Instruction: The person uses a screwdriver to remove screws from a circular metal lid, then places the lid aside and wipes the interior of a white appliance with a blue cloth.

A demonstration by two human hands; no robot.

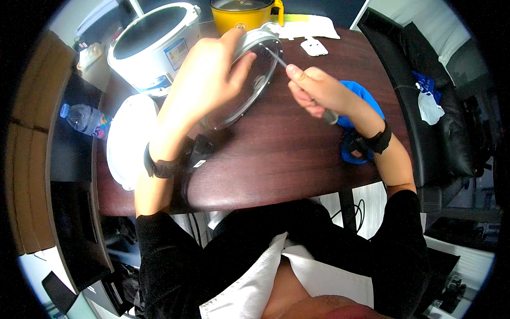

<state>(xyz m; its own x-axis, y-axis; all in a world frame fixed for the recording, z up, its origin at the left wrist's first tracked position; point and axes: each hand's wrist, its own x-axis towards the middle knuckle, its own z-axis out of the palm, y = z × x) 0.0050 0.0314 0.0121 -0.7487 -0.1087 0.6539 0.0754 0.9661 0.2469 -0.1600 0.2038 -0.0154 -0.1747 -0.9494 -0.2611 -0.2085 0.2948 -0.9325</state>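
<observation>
My left hand point(210, 72) grips the upper edge of a round, see-through lid point(259, 82) with a pale rim, held tilted above the table. In my right hand point(317, 91) is a screwdriver point(275, 55). Its thin metal shaft points up and left to the lid's rim, and its handle end shows below my fist. Whether the tip touches a screw is too small to tell. Behind my left hand stands an open white pot-like appliance body point(125, 66). A white oval cover point(125, 143) lies beside my left forearm.
On the dark wooden table point(276, 165), a yellow pot point(234, 21) stands at the back, near white sheets point(319, 26) and a small white piece point(314, 47). Blue items point(366, 98) lie by my right forearm, a black cord point(201, 144) by my left wrist. A bottle point(82, 119) is at left.
</observation>
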